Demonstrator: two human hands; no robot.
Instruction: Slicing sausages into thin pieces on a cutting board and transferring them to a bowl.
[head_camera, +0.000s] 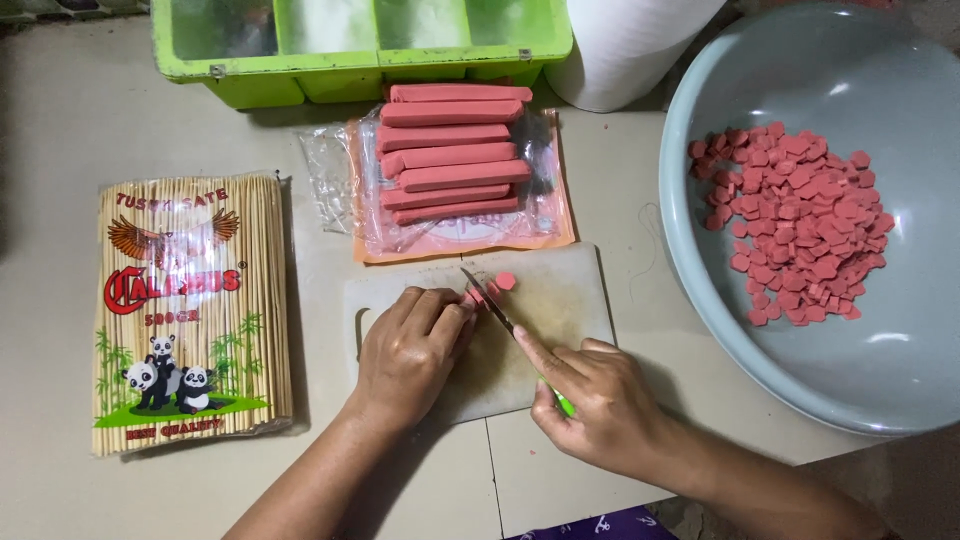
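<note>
A pack of skewers (190, 315) is lying flat on the table (60, 130) at the far left, well apart from the hands. Just to its right, a white board (560, 300) is being used as the cutting surface. The left hand (412, 352) is being pressed down on the board's left half, fingers curled over a pink sausage (478, 296), of which only the end is showing at the fingertips. A cut slice (506, 281) is lying on the board just beyond that end. A knife (490, 300) is being held in the right hand (600, 400), which is closed around its green handle with the forefinger laid along the blade; the blade is being angled up and left, its tip resting near the sausage end, beside the left fingertips. Behind the board, whole sausages (450, 155) are being kept stacked on an opened clear wrapper (545, 215). Further back, a green tray (360, 45) with compartments is standing at the table's far edge, and a white roll (630, 45) is standing to its right. At the far right, a grey bowl (880, 340) is holding a heap of slices (800, 225) against its left inner side.
</note>
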